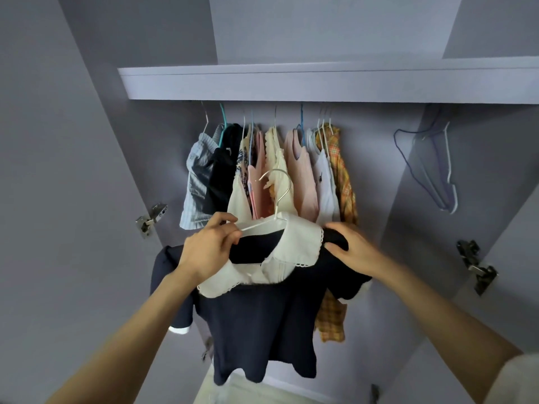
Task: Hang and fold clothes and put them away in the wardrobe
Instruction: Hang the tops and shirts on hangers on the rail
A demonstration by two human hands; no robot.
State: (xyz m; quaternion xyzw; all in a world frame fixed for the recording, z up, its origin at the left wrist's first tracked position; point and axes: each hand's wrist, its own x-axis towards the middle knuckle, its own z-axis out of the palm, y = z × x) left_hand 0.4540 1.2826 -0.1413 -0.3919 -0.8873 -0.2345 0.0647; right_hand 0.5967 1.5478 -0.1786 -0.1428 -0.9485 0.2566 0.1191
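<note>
A navy top (262, 325) with a wide white scalloped collar (297, 246) hangs on a white hanger (262, 225) with a metal hook, held up in front of the open wardrobe. My left hand (208, 249) grips the hanger's left arm together with the top's left shoulder. My right hand (350, 249) grips the top's dark right shoulder. The hook points up, free of the rail, just in front of the hung clothes.
Several garments (277, 170) hang in a row under the lilac shelf (320, 83), from a striped piece at left to a yellow plaid shirt (344, 185) at right. Empty wire hangers (431, 167) hang further right. Door hinges (151, 218) flank the opening.
</note>
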